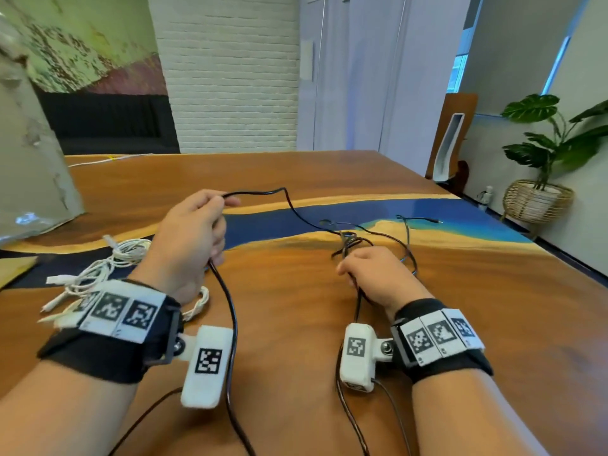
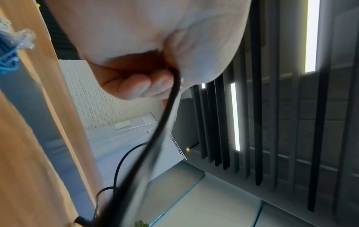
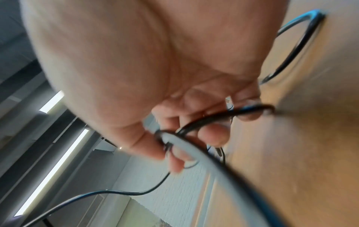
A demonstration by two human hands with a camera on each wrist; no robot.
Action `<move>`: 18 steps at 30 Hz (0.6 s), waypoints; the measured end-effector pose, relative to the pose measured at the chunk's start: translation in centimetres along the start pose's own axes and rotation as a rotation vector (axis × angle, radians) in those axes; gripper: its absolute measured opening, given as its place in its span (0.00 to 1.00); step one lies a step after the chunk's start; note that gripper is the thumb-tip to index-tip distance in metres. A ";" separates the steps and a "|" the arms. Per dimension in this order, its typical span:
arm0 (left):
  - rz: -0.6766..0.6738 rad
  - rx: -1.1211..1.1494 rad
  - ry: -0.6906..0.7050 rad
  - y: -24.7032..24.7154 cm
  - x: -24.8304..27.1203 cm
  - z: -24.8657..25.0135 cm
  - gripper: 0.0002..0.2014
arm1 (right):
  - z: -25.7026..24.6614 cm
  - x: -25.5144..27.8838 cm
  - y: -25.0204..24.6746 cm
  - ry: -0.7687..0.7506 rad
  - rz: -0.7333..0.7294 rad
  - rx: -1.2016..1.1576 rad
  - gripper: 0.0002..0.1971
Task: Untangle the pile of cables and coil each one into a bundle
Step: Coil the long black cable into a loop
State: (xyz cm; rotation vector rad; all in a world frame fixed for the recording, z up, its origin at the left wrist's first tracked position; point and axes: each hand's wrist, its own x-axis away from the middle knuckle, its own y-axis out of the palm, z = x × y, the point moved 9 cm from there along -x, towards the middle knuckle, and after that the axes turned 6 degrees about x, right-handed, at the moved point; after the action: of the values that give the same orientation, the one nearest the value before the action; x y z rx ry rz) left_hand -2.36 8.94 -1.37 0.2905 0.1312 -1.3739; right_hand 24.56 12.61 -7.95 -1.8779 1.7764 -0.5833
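A thin black cable [image 1: 289, 205] runs across the wooden table [image 1: 296, 307]. My left hand [image 1: 194, 232] is raised above the table and grips this cable [image 2: 167, 110] in its curled fingers; the cable passes through the fist and hangs down toward me. The cable leads right to a black tangle [image 1: 350, 243]. My right hand [image 1: 371, 271] rests low by the tangle, its fingers curled round the looped black strands [image 3: 196, 127]. A thinner black lead with a small plug [image 1: 424, 220] trails out behind the tangle.
A loose bunch of white cables [image 1: 108, 268] lies on the table under my left wrist. A crumpled clear plastic bag [image 1: 29, 153] stands at the far left. Another white cord [image 1: 108, 159] lies at the table's far edge. A potted plant [image 1: 546, 153] stands beyond the right edge.
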 end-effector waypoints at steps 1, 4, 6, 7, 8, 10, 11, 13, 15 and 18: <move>0.002 0.036 0.010 0.0 0.4 -0.2 0.16 | 0.4 -0.2 -1.0 0.016 0.101 -0.039 0.14; -0.032 0.166 0.052 0.3 1.3 -0.1 0.16 | 1.9 -0.2 -3.4 0.099 0.327 -0.185 0.08; -0.067 0.211 0.063 0.2 1.6 -0.1 0.16 | 3.0 -0.4 -3.5 0.159 0.356 -0.365 0.17; -0.081 0.211 0.049 0.2 1.7 -0.2 0.16 | 3.3 -0.6 -3.3 0.169 0.356 -0.428 0.21; -0.096 0.204 0.019 0.2 1.9 -0.5 0.16 | 3.2 -0.7 -3.0 0.169 0.340 -0.473 0.24; -0.142 0.199 -0.058 0.7 2.7 -1.3 0.17 | 3.0 -1.0 -2.5 0.163 0.304 -0.380 0.34; -0.171 0.196 -0.082 1.2 3.2 -1.6 0.17 | 2.6 -1.0 -2.3 0.157 0.281 -0.247 0.39; -0.224 0.175 -0.087 2.5 4.0 -1.9 0.17 | 1.6 -0.7 -2.0 0.119 0.239 -0.041 0.46; -0.270 0.175 -0.070 3.6 4.6 -2.0 0.16 | 0.3 -0.4 -1.1 0.034 0.172 0.052 0.46; -0.301 0.190 -0.050 4.4 5.0 -2.0 0.15 | -0.7 -0.1 0.6 -0.036 0.056 0.092 0.33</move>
State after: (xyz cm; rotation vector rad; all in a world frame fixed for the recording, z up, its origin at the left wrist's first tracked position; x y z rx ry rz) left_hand 3.03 5.48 -4.04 0.4067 0.0020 -1.6954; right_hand 23.67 12.63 -7.73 -1.7607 1.7439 -0.5963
